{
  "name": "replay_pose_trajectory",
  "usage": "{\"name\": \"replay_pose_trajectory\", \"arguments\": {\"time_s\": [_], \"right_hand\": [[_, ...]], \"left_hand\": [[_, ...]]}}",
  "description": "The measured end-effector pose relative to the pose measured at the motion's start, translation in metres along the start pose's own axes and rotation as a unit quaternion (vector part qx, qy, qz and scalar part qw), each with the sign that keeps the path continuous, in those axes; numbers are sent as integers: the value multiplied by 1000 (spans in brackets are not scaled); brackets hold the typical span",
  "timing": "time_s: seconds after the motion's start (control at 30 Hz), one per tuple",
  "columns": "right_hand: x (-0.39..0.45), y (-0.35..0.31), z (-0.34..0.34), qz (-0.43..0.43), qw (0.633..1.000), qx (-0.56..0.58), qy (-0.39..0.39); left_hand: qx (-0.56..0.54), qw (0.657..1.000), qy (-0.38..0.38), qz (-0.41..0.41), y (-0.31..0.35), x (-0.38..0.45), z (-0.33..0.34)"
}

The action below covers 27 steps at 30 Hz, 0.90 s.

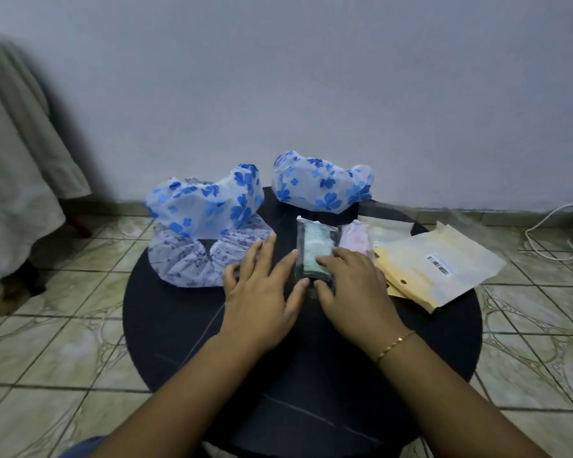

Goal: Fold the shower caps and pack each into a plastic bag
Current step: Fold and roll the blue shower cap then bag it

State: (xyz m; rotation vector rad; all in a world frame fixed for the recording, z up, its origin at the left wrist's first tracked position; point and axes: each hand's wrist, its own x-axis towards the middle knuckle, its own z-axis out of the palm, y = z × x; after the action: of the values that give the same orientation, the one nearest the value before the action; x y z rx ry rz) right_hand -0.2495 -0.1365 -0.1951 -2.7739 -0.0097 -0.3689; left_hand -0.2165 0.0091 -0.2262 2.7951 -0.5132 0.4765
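Both hands flat w/ fingers straight on the round dark desk (179, 325): left hand (262, 292) beside, right hand (351, 285) pressing the bagged green cap (315, 249) at centre, loose flowered caps (209, 206) behind.

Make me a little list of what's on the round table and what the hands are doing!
table: round dark table
unfolded caps: two blue-flower caps, one grey-patterned cap
packed: green cap in clear bag, pink one beside it
spare bags: yellowish bags, at right
left hand: flat, fingers spread, beside the green pack
right hand: fingers pressing on the green pack
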Motion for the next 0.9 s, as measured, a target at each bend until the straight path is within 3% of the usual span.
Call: {"name": "replay_pose_trajectory", "arguments": {"time_s": [0.17, 0.27, 0.33, 0.4, 0.47, 0.53, 0.7, 0.9], "right_hand": [[25, -41, 21, -15, 987, 158, -14], [48, -63, 30, 21, 959, 284, -15], [67, -79, 33, 71, 918, 390, -15], [92, -92, 38, 149, 856, 495, -14], [118, -101, 45, 229, 798, 556, -40], [134, -111, 50, 283, 768, 567, -87], [159, -128, 67, 328, 771, 532, -122], [179, -137, 72, 318, 785, 519, -112]], "left_hand": [[-60, 989, 67, -114, -51, 0, -21], [-134, 950, 182, -214, -77, 7, -32], [-165, 918, 218, -289, -97, 14, -40], [-152, 915, 196, -319, -115, 21, -43], [-109, 943, 142, -280, -127, 26, -42], [-58, 971, 67, -222, -131, 28, -37], [28, 976, -87, -196, -131, 32, -22], [37, 971, -93, -217, -144, 47, -8]]}}
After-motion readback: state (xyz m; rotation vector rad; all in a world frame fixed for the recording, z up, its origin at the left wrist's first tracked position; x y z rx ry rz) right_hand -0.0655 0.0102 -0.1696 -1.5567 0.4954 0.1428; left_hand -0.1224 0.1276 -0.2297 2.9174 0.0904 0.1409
